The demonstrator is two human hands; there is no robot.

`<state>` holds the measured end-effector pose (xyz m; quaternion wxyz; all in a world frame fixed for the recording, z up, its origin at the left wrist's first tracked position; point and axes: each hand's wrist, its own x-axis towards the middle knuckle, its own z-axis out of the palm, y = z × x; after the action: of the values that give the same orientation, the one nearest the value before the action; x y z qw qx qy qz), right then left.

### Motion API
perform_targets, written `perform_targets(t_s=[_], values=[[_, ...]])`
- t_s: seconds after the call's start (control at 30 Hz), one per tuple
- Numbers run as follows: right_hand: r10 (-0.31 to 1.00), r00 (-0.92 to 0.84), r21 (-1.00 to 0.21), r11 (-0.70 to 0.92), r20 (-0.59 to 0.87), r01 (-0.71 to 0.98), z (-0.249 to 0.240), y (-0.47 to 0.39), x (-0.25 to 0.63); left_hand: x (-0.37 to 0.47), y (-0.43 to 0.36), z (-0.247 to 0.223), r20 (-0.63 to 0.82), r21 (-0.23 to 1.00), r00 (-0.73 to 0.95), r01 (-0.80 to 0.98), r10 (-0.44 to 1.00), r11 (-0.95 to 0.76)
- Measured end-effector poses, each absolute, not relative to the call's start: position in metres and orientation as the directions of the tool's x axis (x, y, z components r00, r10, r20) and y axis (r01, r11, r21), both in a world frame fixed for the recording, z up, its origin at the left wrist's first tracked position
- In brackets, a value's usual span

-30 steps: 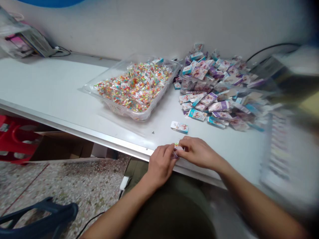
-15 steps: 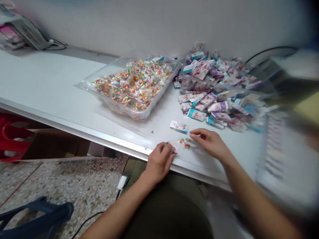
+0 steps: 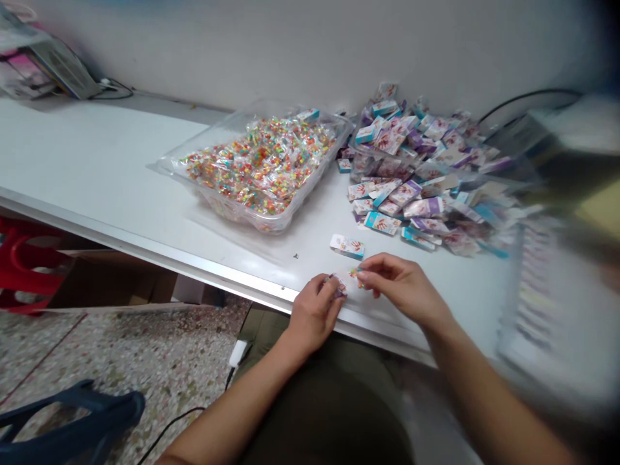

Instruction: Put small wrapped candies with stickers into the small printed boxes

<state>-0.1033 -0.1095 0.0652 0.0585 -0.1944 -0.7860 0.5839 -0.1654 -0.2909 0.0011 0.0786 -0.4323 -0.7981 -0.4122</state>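
My left hand (image 3: 314, 310) is closed on a small purple and white packet (image 3: 338, 284) at the table's front edge. Just right of it, my right hand (image 3: 400, 284) pinches a small clear bag of colourful beads (image 3: 354, 276), its fingertips covering part of the beads. A blue and white box (image 3: 347, 246) lies flat on the table behind both hands. Farther back stands a clear plastic tray (image 3: 295, 216) full of small bags of multicoloured beads (image 3: 261, 161).
Many small blue, purple and white boxes (image 3: 405, 192) are heaped at the back right of the white table (image 3: 97, 168). A blurred clear container (image 3: 533, 303) is at the right. Below left are a cardboard box (image 3: 111, 281) and red stool (image 3: 24, 265).
My right hand has moved left and slightly down onto the bead bag, its fingers now closed on it. My left hand has shifted slightly right, still holding the packet.
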Motion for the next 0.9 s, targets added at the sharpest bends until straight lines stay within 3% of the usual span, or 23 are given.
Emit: perform_targets(t_s=[0.13, 0.27, 0.43, 0.6, 0.77, 0.9], values=[[0.276, -0.960, -0.866, 0.469, -0.042, 0.173, 0.069, -0.130, -0.102, -0.163, -0.287, 0.001, 0.472, 0.594, -0.608, 0.754, 0.638, 0.280], [0.181, -0.983, -0.659, 0.740, 0.002, 0.135, 0.067, -0.128, -0.101, -0.162, -0.288, -0.003, 0.468, 0.601, -0.607, 0.752, 0.642, 0.272], [0.052, -0.997, -0.389, 0.918, -0.060, 0.072, 0.080, -0.130, -0.108, -0.159, -0.287, -0.011, 0.515, 0.591, -0.628, 0.753, 0.583, 0.289], [0.155, -0.986, -0.221, 0.961, -0.068, 0.166, 0.082, -0.146, -0.112, -0.157, -0.285, -0.012, 0.529, 0.592, -0.667, 0.733, 0.525, 0.335], [0.097, -0.995, -0.241, 0.966, 0.013, 0.091, 0.073, -0.151, -0.104, -0.156, -0.285, -0.014, 0.564, 0.597, -0.681, 0.727, 0.466, 0.340], [0.171, -0.985, -0.298, 0.940, -0.010, 0.166, 0.072, -0.149, -0.107, -0.154, -0.284, -0.016, 0.608, 0.569, -0.663, 0.748, 0.437, 0.341]])
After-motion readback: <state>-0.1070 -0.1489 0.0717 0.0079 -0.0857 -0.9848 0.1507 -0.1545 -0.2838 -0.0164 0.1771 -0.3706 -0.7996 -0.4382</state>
